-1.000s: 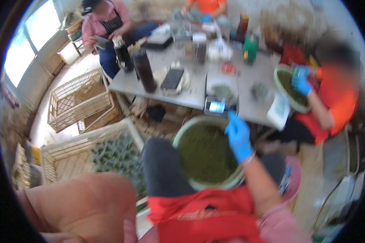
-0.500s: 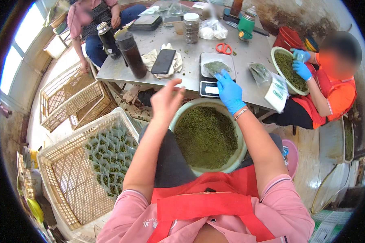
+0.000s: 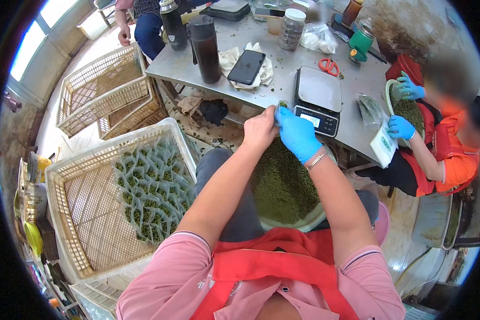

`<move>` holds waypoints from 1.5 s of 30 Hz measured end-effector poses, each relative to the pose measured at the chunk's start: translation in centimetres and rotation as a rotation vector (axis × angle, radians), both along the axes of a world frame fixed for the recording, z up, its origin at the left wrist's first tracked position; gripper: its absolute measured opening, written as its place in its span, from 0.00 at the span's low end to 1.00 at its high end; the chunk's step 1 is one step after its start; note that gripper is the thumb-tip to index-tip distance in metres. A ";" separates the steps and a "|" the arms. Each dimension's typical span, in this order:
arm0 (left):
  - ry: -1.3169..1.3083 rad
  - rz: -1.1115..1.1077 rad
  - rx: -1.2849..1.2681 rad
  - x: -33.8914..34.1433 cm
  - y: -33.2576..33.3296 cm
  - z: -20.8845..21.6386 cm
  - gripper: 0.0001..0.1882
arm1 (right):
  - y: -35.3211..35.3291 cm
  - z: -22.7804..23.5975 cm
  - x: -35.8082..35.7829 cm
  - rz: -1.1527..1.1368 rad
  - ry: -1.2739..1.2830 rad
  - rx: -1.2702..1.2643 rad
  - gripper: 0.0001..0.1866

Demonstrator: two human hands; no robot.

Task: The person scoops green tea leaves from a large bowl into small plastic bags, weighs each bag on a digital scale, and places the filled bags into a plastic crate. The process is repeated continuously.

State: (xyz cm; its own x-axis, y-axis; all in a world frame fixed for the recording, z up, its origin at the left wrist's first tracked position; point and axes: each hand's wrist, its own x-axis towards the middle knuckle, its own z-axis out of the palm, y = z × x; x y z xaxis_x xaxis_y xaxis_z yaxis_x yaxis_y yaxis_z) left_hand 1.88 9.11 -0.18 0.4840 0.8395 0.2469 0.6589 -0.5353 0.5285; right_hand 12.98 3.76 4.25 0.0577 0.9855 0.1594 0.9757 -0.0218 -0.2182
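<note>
My bare left hand (image 3: 259, 129) and my blue-gloved right hand (image 3: 298, 134) meet above the near table edge. Both are closed on a small clear plastic bag (image 3: 281, 107), mostly hidden by the fingers; a little green shows at its top. Just beyond my right hand is a digital scale (image 3: 319, 95) with a square metal pan. Below my hands, between my knees, a round basin (image 3: 308, 224) holds a heap of small green grains (image 3: 282, 184). To my left, filled clear bags (image 3: 153, 186) of green grains stand in rows inside a cream plastic crate (image 3: 64, 213).
The metal table (image 3: 197, 88) carries a phone (image 3: 247, 67) on a cloth, dark bottles (image 3: 204, 50), a jar (image 3: 292, 29), red scissors (image 3: 329, 66) and another bag (image 3: 371, 109). At right, a gloved co-worker (image 3: 437, 138) sits beside a basin. More crates (image 3: 102, 93) stand at left.
The bag that lay on the scale pan is off it, drawn back toward me by my right hand. My left hand has moved right and joined it. The view has shifted.
</note>
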 end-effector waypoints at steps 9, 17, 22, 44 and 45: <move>-0.076 -0.094 0.106 -0.5 -0.7 1.3 0.27 | -2.7 1.7 0.4 0.078 -0.021 0.069 0.17; -0.014 -0.081 0.080 -0.5 -0.5 1.0 0.36 | -3.0 1.2 4.9 0.459 0.348 0.221 0.19; -0.104 0.110 -0.182 -0.6 0.3 1.2 0.32 | -7.7 6.1 15.4 -0.236 0.961 0.389 0.16; -0.388 0.207 -0.237 -8.1 -0.8 1.8 0.24 | -1.8 -1.9 11.3 0.050 0.061 0.565 0.20; -0.484 0.211 -0.218 -10.8 -1.4 2.6 0.24 | -3.1 -0.8 10.6 0.046 0.128 0.523 0.20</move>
State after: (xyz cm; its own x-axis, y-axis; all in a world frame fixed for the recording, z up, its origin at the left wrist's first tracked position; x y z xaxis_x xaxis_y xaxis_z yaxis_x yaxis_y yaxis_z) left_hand -8.89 7.76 2.45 0.1751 0.9621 0.2092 0.3952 -0.2633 0.8801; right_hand 23.54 0.63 3.42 0.0672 0.7782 0.6244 0.9379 0.1641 -0.3055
